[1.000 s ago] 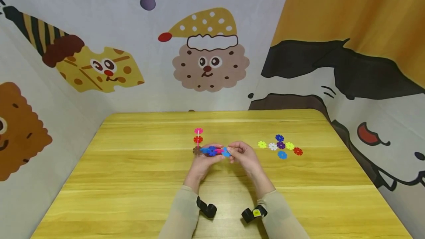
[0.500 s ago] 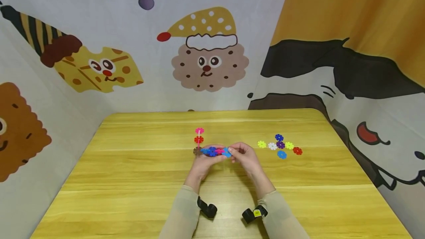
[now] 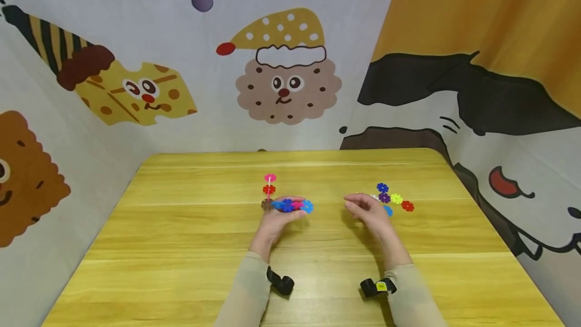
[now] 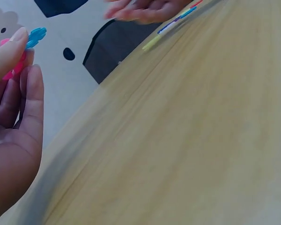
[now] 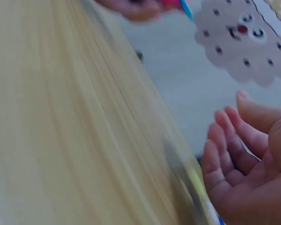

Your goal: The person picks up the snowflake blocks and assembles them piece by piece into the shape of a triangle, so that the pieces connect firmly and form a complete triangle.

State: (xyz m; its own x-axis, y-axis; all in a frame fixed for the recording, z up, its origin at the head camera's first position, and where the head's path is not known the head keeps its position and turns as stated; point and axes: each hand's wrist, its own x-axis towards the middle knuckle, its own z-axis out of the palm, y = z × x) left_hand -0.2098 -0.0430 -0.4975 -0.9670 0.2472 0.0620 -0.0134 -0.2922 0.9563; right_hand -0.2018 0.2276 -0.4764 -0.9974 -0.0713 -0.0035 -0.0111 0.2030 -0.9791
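Observation:
My left hand holds a chain of joined flower-shaped plastic discs, pinched between thumb and fingers. Brown, red and pink discs rise in a line at the chain's left end. Its right end is a light blue disc, which in the left wrist view sticks out past the thumb. Nothing is in my right hand; its fingers are loosely bent, thumb apart from them in the right wrist view. That hand partly covers the loose discs in the head view.
Loose flower discs lie at the right of the wooden table: dark blue, purple, yellow and red among them. A light blue one shows beside the right hand. A cartoon-printed cloth hangs behind the table.
My right hand has let go of the light blue disc at the chain's end and moved right, to the loose discs. My left hand still holds the chain in nearly the same spot.

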